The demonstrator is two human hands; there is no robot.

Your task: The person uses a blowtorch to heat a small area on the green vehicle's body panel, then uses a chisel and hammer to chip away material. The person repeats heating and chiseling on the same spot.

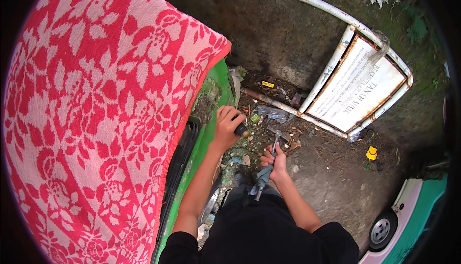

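My left hand (224,127) is closed around a screwdriver (240,128) with a black handle and a yellowish butt end. Its thin shaft points at a worn, chipped patch on the green car body (222,84); whether the tip touches the metal I cannot tell. My right hand (275,164) grips a hammer (277,135) in front of my body, its metal head up and away from me. Below that fist hangs a grey-blue wrapped length with a metal end. A red and pink floral blanket (101,105) covers most of the car.
A rusty white pipe frame with a sign panel (348,86) leans by the stained wall (269,33). Litter, leaves and a clear plastic bag (273,113) lie on the dirt floor. A yellow scrap (371,153) is farther right. Another vehicle's wheel (382,230) stands at lower right.
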